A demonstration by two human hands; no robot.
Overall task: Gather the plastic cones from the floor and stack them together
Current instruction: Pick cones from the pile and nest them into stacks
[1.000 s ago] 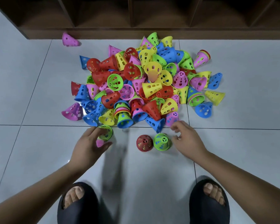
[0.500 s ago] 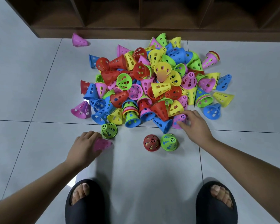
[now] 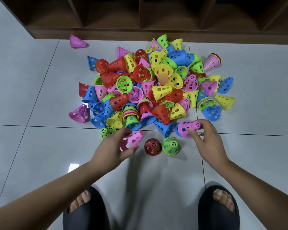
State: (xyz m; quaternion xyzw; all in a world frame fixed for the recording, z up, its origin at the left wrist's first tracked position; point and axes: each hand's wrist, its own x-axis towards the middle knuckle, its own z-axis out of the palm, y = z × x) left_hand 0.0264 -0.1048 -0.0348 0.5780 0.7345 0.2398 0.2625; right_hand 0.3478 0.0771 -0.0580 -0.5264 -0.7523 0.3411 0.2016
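left hand (image 3: 110,150): clasps pink cone (image 3: 134,140), has shifted right along the near edge of the pile (image 3: 156,87)
right hand (image 3: 208,140): clasps second pink cone (image 3: 188,128) (pulled off pile's near edge)

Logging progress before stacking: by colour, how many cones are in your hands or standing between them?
Pink: 2, left pink cone in left hand, right pink cone in right hand (blue rim beside it: cannot tell if held)
Red: 1, red cone
Green: 1, green cone
Total: 4
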